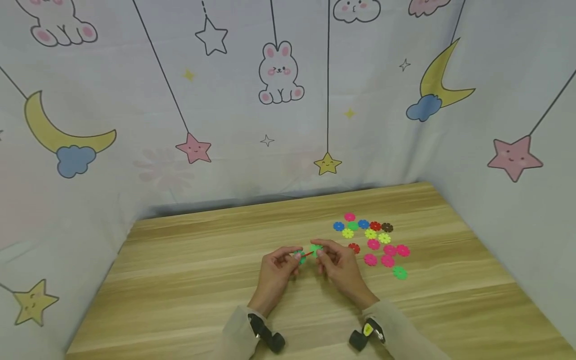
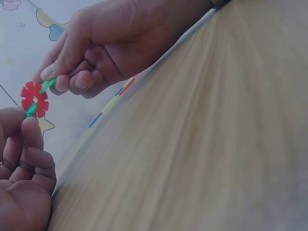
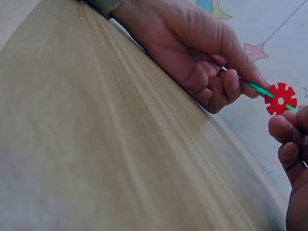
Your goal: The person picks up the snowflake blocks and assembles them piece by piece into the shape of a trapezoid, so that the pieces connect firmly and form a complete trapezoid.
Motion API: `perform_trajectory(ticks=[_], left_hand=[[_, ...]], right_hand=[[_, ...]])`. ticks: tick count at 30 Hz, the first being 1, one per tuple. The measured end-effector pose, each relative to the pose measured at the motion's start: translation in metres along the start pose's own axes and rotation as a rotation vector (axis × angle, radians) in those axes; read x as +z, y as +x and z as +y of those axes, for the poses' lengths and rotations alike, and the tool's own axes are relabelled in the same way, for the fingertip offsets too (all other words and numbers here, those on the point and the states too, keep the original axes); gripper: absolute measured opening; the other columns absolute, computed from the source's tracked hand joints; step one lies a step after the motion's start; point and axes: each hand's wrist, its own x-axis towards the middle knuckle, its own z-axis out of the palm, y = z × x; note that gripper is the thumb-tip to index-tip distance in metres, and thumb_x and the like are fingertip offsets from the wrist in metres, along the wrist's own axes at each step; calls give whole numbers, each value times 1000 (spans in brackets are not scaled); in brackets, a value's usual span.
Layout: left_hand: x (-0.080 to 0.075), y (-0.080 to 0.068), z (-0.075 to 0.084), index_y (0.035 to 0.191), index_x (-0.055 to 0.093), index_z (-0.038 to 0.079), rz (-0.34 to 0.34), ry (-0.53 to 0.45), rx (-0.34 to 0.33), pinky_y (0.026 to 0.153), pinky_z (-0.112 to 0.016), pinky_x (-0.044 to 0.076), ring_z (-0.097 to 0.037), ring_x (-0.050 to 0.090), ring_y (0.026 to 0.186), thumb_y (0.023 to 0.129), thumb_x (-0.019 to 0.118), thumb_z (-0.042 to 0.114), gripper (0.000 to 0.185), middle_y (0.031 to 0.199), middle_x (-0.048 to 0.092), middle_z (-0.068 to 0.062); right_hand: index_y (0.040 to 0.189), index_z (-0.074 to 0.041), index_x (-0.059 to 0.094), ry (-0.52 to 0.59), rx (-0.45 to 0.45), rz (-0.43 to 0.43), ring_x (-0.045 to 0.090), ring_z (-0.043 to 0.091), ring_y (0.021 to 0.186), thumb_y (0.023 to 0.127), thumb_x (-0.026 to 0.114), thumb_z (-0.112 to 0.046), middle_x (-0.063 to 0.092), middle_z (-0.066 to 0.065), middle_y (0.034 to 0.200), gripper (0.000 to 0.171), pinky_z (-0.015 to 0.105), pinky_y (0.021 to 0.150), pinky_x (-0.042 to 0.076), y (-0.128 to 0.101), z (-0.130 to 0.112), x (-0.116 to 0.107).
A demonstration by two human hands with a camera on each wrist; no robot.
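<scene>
Both hands meet above the table in the head view, holding small notched plastic discs joined together. My left hand (image 1: pixel 275 272) pinches a green disc (image 1: pixel 300 258) between thumb and fingers. My right hand (image 1: pixel 340 266) pinches another green disc (image 1: pixel 316 248) the same way. Between them sits a red flower-shaped disc (image 3: pixel 280 91) with a round centre hole, slotted edge to edge with the green ones. In the left wrist view this red disc (image 2: pixel 29 91) faces the camera, while the green discs show edge-on, partly hidden by fingertips.
To the right of my right hand, loose discs lie scattered flat: several pink ones (image 1: pixel 388 261), a green one (image 1: pixel 400 272), a red one (image 1: pixel 354 248), a brown one (image 1: pixel 387 227), plus blue and yellow ones. The wooden table (image 1: pixel 189 280) ends against a patterned curtain (image 1: pixel 234 120).
</scene>
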Motion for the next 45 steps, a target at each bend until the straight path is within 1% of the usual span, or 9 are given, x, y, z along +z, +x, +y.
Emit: perform_trajectory(ticks=[6, 9, 16, 21, 26, 30, 37, 42, 45], left_hand=[[1, 1, 1, 110, 73, 3, -21, -12, -8, 57, -20, 47, -12, 58, 61, 95, 71, 17, 21, 73, 63, -2], [2, 1, 2, 107, 71, 2, -32, -26, -39, 61, -21, 50, -12, 59, 67, 96, 70, 23, 24, 83, 65, -2], [1, 0, 5, 113, 68, 1, -62, 14, -30, 86, -31, 54, -20, 63, 95, 98, 67, 32, 35, 115, 65, -7], [-1, -1, 5, 120, 67, 6, -118, 72, -25, 93, -32, 50, -18, 63, 99, 96, 68, 26, 31, 111, 66, -7], [-2, -2, 4, 128, 61, 4, -151, 45, -32, 89, -29, 52, -16, 65, 92, 94, 71, 15, 37, 100, 68, -7], [-1, -2, 4, 130, 59, 2, -118, 1, -34, 85, -27, 54, -14, 67, 86, 93, 73, 13, 42, 98, 69, -6], [-1, -2, 7, 129, 60, 2, -86, -19, -44, 81, -25, 55, -11, 68, 84, 92, 74, 15, 42, 99, 69, -3], [-1, -2, 7, 128, 60, 3, -86, -34, -60, 77, -22, 53, -11, 66, 85, 93, 72, 14, 39, 101, 68, -3], [0, -1, 6, 127, 61, 3, -81, -49, -64, 72, -21, 52, -10, 66, 83, 93, 71, 12, 37, 101, 68, -4]], right_hand=[[125, 1, 65, -14, -1, -34, 61, 34, 54, 100, 59, -1, 65, 22, 72, 26, 23, 43, 45, 0, 14, -1], [128, 1, 62, 10, -7, -69, 61, 32, 54, 100, 59, 0, 64, 19, 72, 29, 24, 45, 45, -2, 13, 2], [138, -6, 49, 19, -41, -123, 60, 23, 49, 99, 60, -1, 60, 8, 67, 41, 31, 45, 50, -2, 12, 7], [141, -8, 44, 19, -18, -216, 60, 21, 47, 99, 62, -4, 61, 8, 68, 46, 29, 44, 48, -3, 14, 8], [143, -10, 41, 33, 6, -258, 61, 23, 49, 98, 63, -4, 63, 12, 70, 51, 29, 46, 50, -3, 16, 8], [138, -6, 45, -12, 6, -160, 61, 22, 51, 98, 61, -1, 65, 13, 74, 44, 32, 49, 53, -1, 15, 7], [120, -1, 57, -309, -12, 204, 58, 8, 57, 94, 63, -2, 68, 4, 76, 27, 25, 53, 50, 9, 23, -1], [113, 3, 59, -449, -33, 379, 60, 15, 74, 88, 64, 4, 65, 8, 88, 25, 28, 63, 52, 22, 35, -21], [116, 3, 58, -519, 22, 442, 57, 24, 85, 86, 63, 7, 62, 15, 98, 31, 35, 74, 48, 29, 40, -35]])
